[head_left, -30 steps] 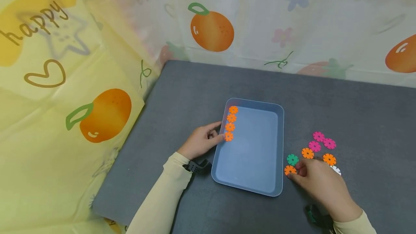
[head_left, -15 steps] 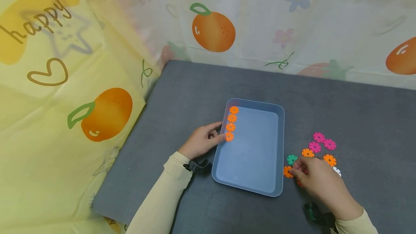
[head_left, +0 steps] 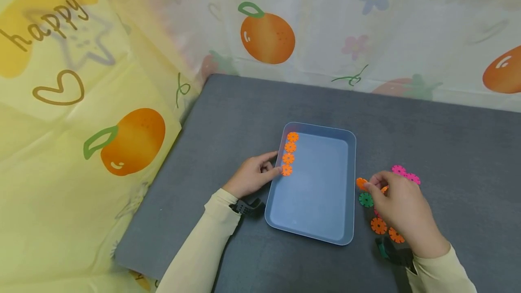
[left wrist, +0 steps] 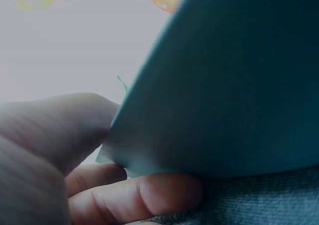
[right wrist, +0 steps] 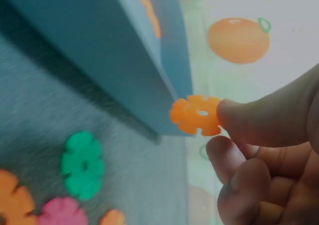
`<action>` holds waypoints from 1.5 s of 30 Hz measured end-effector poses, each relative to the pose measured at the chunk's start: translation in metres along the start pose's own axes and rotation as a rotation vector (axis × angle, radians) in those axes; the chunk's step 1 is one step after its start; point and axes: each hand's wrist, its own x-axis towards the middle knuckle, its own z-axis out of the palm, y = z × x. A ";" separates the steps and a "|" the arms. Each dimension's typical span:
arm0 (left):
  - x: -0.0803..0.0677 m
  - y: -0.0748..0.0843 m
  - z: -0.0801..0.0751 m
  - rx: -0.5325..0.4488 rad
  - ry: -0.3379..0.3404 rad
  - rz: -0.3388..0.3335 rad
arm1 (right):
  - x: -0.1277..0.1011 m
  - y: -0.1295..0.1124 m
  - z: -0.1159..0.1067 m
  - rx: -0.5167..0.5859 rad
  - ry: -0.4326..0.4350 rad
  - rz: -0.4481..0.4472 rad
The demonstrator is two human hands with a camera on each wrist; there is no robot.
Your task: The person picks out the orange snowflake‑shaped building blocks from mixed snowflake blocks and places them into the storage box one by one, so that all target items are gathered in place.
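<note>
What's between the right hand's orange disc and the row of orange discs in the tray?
In the head view, only the tray's right wall and a stretch of bare tray floor separate the held disc from the row.

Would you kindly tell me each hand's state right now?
Left hand: closed, holding the blue tray by its edge.
Right hand: closed, pinching an orange disc.

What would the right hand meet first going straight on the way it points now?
The right hand would probably meet the right rim of the blue rectangular tray first, led by its pinched orange notched disc; height above the rim is unclear.
</note>
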 end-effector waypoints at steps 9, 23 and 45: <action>-0.001 0.001 0.000 -0.001 -0.004 -0.002 | 0.015 -0.028 0.001 0.067 0.001 -0.035; -0.003 0.003 0.000 -0.014 -0.011 -0.001 | 0.045 -0.073 0.040 0.023 -0.045 -0.170; 0.000 -0.001 -0.001 -0.010 -0.009 0.035 | 0.075 -0.097 0.093 0.046 -0.278 -0.233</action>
